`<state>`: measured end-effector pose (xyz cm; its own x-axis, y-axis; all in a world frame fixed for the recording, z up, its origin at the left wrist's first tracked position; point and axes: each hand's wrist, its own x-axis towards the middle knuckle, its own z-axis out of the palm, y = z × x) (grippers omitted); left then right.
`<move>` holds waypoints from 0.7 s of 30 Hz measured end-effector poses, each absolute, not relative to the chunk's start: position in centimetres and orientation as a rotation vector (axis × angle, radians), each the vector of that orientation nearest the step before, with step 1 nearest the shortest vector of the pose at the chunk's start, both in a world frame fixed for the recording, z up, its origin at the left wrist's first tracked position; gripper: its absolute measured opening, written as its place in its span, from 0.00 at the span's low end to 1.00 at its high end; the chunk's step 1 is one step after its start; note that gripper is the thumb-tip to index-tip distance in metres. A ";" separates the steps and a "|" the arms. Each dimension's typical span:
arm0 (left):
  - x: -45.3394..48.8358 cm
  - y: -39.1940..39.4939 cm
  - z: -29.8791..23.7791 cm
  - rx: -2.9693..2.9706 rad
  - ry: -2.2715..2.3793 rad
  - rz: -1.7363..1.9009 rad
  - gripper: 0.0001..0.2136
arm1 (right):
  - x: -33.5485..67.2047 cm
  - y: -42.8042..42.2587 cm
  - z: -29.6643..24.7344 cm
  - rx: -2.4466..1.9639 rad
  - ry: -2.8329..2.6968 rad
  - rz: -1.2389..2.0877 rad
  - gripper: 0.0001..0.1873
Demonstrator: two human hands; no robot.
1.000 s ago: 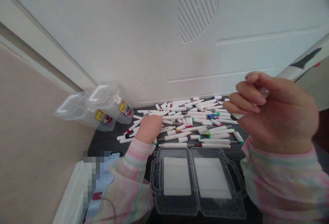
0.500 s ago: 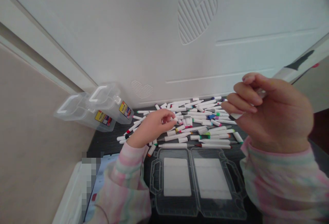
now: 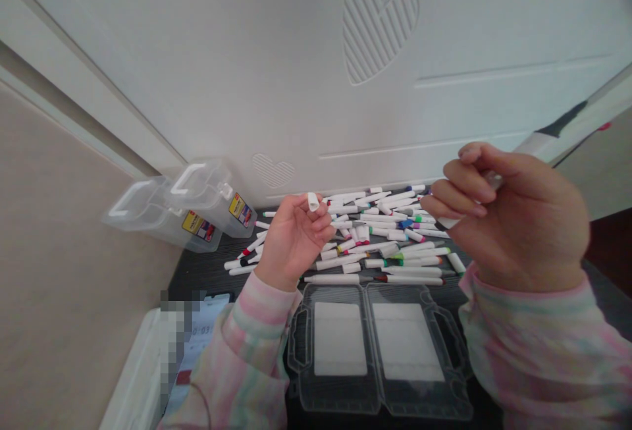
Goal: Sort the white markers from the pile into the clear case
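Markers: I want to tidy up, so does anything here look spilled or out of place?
Yes. The markers lie scattered every way across the dark surface, outside the open case, which holds none. Two clear boxes lean tipped at the left. The left hand pinches a loose cap; the right hand holds a marker.

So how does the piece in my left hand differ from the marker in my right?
The cap in the left hand is a short all-white stub; the marker in the right hand is longer, with a black end. The cap sits pinched at fingertips; the fist hides most of the marker. Both are white-bodied.
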<state>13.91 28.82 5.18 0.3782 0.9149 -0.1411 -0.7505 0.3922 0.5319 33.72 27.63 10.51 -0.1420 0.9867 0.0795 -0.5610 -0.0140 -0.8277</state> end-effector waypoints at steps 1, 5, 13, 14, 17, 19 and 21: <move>14.0 28.8 5.1 0.446 0.482 1.112 0.04 | 33.7 27.6 10.5 -0.652 -0.874 1.526 0.13; 14.5 28.4 4.7 0.812 0.772 1.236 0.03 | 33.6 27.8 10.4 -0.635 -0.845 1.538 0.15; 14.6 27.1 4.4 2.308 1.550 1.471 0.05 | 33.6 27.7 10.5 -0.614 -0.844 1.536 0.15; 14.5 27.1 4.4 2.408 1.546 1.479 0.05 | 33.6 27.7 10.5 -0.616 -0.848 1.536 0.15; 14.2 27.1 4.4 2.589 1.513 1.453 0.06 | 33.6 27.6 10.5 -0.621 -0.862 1.531 0.15; 14.0 27.2 4.4 2.678 1.499 1.409 0.06 | 33.6 27.6 10.5 -0.628 -0.869 1.528 0.16; 13.9 27.3 4.5 2.730 1.495 1.336 0.06 | 33.6 27.7 10.4 -0.633 -0.877 1.533 0.16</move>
